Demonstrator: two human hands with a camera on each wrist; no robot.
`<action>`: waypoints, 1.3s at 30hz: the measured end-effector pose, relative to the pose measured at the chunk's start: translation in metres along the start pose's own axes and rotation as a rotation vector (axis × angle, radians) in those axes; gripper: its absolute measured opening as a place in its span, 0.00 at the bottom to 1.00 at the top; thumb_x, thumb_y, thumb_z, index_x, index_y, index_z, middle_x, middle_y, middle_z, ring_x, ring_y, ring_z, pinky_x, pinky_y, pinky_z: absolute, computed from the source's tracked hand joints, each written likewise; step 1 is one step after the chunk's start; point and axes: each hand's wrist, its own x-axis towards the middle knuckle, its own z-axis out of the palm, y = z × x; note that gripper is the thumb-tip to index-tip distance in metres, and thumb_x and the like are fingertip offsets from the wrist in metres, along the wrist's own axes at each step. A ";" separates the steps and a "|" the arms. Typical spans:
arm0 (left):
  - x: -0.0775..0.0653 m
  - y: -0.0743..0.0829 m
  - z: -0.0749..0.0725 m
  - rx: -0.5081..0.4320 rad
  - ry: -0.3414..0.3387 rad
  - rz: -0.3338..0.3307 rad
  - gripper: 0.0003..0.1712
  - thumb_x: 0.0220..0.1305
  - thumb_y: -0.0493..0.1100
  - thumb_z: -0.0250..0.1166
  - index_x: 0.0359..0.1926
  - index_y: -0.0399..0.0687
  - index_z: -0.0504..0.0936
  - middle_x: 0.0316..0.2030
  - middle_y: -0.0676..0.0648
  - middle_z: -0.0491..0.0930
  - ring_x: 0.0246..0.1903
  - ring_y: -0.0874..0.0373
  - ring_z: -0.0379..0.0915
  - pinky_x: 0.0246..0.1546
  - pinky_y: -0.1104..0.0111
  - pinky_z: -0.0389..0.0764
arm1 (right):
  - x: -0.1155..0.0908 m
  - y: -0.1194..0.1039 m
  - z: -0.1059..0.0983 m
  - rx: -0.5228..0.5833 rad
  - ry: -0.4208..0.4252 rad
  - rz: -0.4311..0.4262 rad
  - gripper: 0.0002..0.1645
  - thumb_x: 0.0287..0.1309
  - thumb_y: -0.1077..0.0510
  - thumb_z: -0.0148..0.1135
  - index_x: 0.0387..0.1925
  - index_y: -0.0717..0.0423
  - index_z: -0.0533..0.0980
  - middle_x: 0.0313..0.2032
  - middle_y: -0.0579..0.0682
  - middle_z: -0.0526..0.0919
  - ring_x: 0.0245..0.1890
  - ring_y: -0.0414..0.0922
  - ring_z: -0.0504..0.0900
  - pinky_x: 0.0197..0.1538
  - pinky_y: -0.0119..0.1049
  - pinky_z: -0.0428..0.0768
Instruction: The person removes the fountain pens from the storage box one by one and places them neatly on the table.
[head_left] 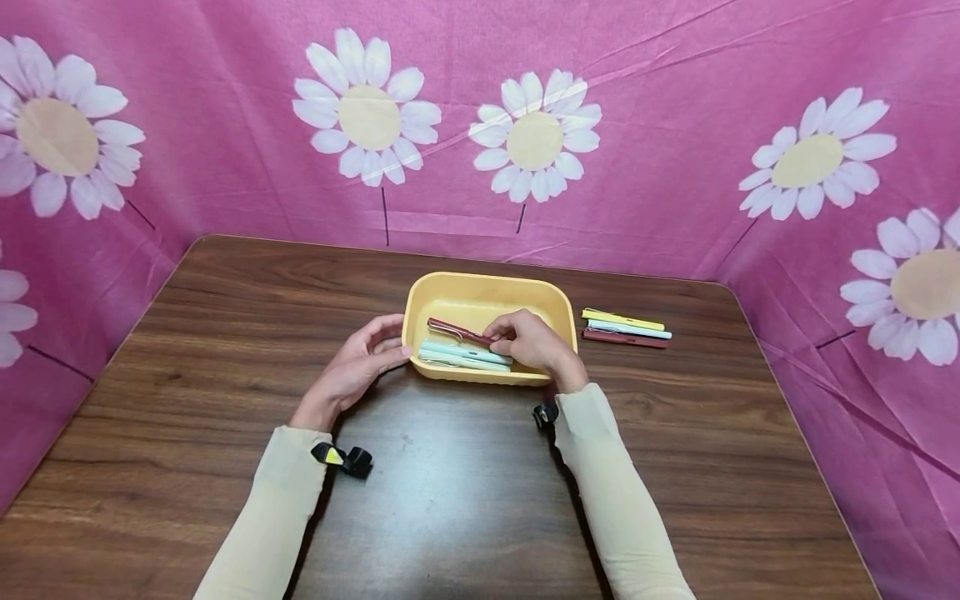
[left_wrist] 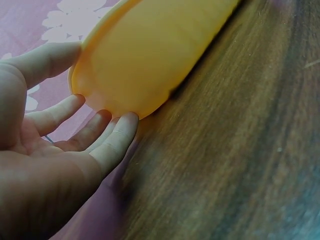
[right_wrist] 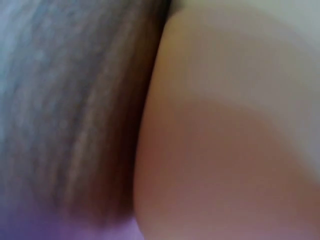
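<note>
A yellow plastic bin (head_left: 491, 278) stands on the table, with light blue pens (head_left: 463, 356) lying along its near side. My right hand (head_left: 534, 342) reaches into the bin and pinches one end of a dark red pen (head_left: 450, 331) between thumb and fingers. The pen's clip end points left, just beyond the blue pens. At the bin's left end, my left hand (head_left: 356, 362) rests its thumb and relaxed fingertips (left_wrist: 129, 120) against the outer wall. Only a blurred close-up fills the right wrist view, and the pen is hidden there.
Right of the bin, a yellow pen (head_left: 626, 320), a light blue pen (head_left: 633, 330) and another dark red pen (head_left: 628, 339) lie side by side. The wooden table (head_left: 435, 492) meets a pink flowered cloth (head_left: 637, 167) behind and at both sides.
</note>
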 end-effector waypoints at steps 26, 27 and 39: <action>0.001 0.000 -0.001 -0.004 -0.002 -0.003 0.36 0.67 0.27 0.61 0.73 0.28 0.57 0.68 0.28 0.60 0.62 0.43 0.68 0.54 0.71 0.80 | -0.017 -0.011 -0.031 -0.095 0.195 -0.159 0.12 0.64 0.72 0.61 0.47 0.68 0.83 0.41 0.60 0.86 0.43 0.52 0.82 0.47 0.43 0.80; 0.001 0.000 -0.001 -0.003 -0.004 -0.001 0.36 0.67 0.27 0.61 0.73 0.28 0.57 0.68 0.27 0.60 0.62 0.43 0.68 0.54 0.71 0.80 | -0.019 -0.011 -0.032 -0.094 0.205 -0.151 0.12 0.64 0.71 0.62 0.47 0.68 0.83 0.41 0.59 0.86 0.42 0.52 0.81 0.46 0.42 0.79; 0.000 0.001 -0.001 0.006 -0.003 -0.008 0.36 0.67 0.27 0.61 0.73 0.29 0.58 0.68 0.29 0.61 0.60 0.46 0.69 0.54 0.71 0.80 | -0.039 -0.003 -0.055 -0.127 0.276 -0.108 0.12 0.66 0.67 0.64 0.50 0.64 0.83 0.45 0.58 0.86 0.36 0.49 0.78 0.36 0.35 0.77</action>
